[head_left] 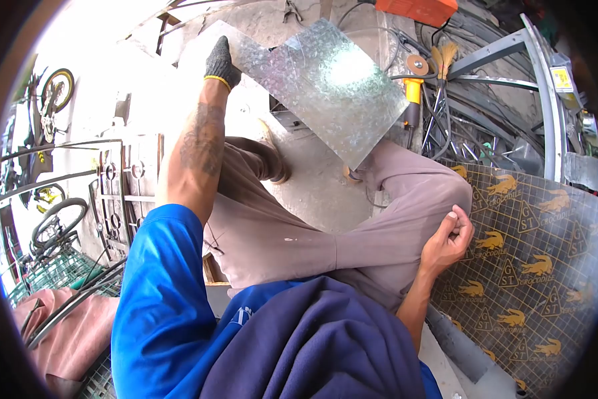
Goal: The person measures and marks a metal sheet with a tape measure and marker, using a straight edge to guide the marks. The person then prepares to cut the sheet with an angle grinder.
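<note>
My left hand (pixel 223 64), in a dark grey knit glove with a yellow cuff, grips the left edge of a shiny galvanized metal sheet (pixel 332 86). The sheet is tilted in front of my knees, and one corner points down between my legs. My right hand (pixel 448 241) is bare and rests beside my right knee. Its fingers are curled in, the thumb lies near the index finger, and nothing shows in it.
An angle grinder (pixel 413 93) with a yellow body lies right of the sheet, near a straw brush (pixel 444 58) and cables. An orange case (pixel 418 9) stands behind. Metal bars and a crocodile-printed board (pixel 512 266) are at right; a metal grille (pixel 116 193) and bicycle wheel (pixel 59 90) at left.
</note>
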Motion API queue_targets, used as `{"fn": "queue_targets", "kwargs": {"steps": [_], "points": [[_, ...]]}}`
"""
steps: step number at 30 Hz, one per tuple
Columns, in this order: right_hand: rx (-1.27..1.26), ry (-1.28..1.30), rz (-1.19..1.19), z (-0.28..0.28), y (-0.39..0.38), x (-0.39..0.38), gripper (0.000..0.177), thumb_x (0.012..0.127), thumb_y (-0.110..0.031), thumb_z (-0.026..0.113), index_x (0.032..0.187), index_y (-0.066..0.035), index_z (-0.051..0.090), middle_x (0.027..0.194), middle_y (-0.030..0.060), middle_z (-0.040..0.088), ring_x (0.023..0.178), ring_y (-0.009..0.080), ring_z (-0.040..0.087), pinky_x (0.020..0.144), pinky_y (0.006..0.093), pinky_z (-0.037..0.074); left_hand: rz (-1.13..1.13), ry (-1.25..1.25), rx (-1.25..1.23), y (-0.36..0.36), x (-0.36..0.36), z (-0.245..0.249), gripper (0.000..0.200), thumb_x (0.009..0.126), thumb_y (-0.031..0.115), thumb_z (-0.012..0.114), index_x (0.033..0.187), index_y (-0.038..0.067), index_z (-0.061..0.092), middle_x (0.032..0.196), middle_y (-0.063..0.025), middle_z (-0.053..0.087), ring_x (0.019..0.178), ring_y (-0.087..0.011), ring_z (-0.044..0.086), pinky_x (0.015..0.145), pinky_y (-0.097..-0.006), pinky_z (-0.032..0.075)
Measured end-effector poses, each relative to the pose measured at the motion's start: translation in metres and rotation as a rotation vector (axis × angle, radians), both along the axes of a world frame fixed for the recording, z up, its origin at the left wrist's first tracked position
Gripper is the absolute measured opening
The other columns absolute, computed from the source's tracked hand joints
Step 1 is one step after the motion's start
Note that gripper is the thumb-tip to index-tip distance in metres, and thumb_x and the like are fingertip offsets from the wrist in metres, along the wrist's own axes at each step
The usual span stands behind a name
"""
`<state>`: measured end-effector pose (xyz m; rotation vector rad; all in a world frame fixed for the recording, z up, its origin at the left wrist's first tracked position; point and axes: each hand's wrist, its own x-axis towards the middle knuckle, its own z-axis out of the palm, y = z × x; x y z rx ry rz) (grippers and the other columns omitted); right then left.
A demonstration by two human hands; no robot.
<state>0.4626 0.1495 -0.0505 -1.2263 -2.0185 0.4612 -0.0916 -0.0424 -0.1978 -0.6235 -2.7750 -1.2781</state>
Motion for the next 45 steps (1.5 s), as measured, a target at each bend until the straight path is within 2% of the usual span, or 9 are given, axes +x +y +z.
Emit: {"fn": "queue_targets", "kwargs": {"steps": [3,11,19,31,38,40,41,43,45], "points": [[-0.004,0.007,0.000,-0.001,0.000,0.003,0.015,0.099,-0.008,0.065,0.109,-0.002,0.074,0.093,0.0059,0.062,0.079,0.0167,0.053,0.072,0.0328,0.046,0.334,-0.607,0.927,0.022,0.039,0.056,0.045,0.102,0.037,0.059,0.128,0.000,0.059,0.128,-0.0172,0.065,0.110,-0.0306,0.067,0.093,-0.0354,0.055],[-0.048,0.085,0.042,0.000,-0.006,0.003,0.016,0.099,-0.009,0.065,0.110,-0.003,0.075,0.093,0.0060,0.063,0.082,0.0184,0.056,0.077,0.0339,0.048,0.674,-0.575,1.471,-0.009,0.097,0.094,0.044,0.103,0.026,0.063,0.132,-0.006,0.055,0.123,-0.0208,0.066,0.105,-0.0321,0.069,0.086,-0.0427,0.061],[0.008,0.054,0.191,0.007,-0.032,-0.010,0.014,0.095,-0.010,0.068,0.107,-0.011,0.075,0.093,0.0039,0.066,0.087,0.0236,0.060,0.080,0.0385,0.048,0.647,-0.700,1.363,0.007,0.260,0.065,0.043,0.103,0.026,0.063,0.123,-0.011,0.058,0.110,-0.0214,0.071,0.089,-0.0278,0.073,0.076,-0.0351,0.065],[0.056,0.034,0.206,0.011,-0.030,-0.012,0.014,0.095,-0.012,0.067,0.106,-0.012,0.075,0.094,0.0037,0.068,0.087,0.0260,0.060,0.083,0.0403,0.049,0.366,-1.153,1.123,0.087,0.385,0.070,0.048,0.106,0.057,0.051,0.112,0.011,0.062,0.095,-0.0040,0.063,0.078,-0.0175,0.062,0.075,-0.0340,0.055],[0.056,-0.020,0.022,-0.008,-0.012,0.022,0.016,0.095,-0.014,0.067,0.107,-0.012,0.077,0.092,0.0021,0.067,0.087,0.0228,0.058,0.082,0.0384,0.048,0.379,-1.311,1.135,0.135,0.413,0.062,0.041,0.107,0.054,0.047,0.096,0.017,0.063,0.071,0.0031,0.051,0.060,-0.0114,0.050,0.057,-0.0298,0.043],[0.045,-0.002,0.026,-0.009,-0.008,0.030,0.016,0.095,-0.014,0.067,0.108,-0.012,0.077,0.092,0.0024,0.067,0.087,0.0226,0.058,0.082,0.0380,0.048,0.139,-1.658,0.723,0.135,0.427,0.061,0.042,0.107,0.053,0.048,0.095,0.017,0.067,0.071,0.0009,0.060,0.069,-0.0145,0.060,0.064,-0.0314,0.049],[0.030,0.017,0.021,-0.009,-0.006,0.031,0.016,0.095,-0.014,0.067,0.108,-0.011,0.077,0.092,0.0026,0.067,0.087,0.0224,0.057,0.082,0.0376,0.048,0.140,-1.654,0.726,0.132,0.429,0.062,0.042,0.107,0.053,0.048,0.095,0.017,0.067,0.071,0.0009,0.060,0.069,-0.0145,0.060,0.064,-0.0314,0.049],[0.012,0.043,0.012,-0.009,-0.004,0.032,0.016,0.095,-0.014,0.067,0.107,-0.010,0.077,0.091,0.0031,0.066,0.087,0.0222,0.057,0.082,0.0373,0.048,-0.393,-0.917,0.464,0.119,0.425,0.072,0.036,0.102,0.041,0.063,0.105,0.006,0.070,0.090,-0.0093,0.068,0.085,-0.0211,0.065,0.080,-0.0354,0.052],[0.012,0.035,0.012,-0.010,-0.002,0.035,0.016,0.095,-0.014,0.067,0.107,-0.010,0.077,0.091,0.0030,0.066,0.086,0.0221,0.057,0.082,0.0373,0.048,-0.343,-0.559,0.445,0.108,0.402,0.095,0.036,0.098,0.034,0.071,0.110,0.000,0.069,0.102,-0.0159,0.071,0.095,-0.0250,0.067,0.088,-0.0367,0.052]]}}
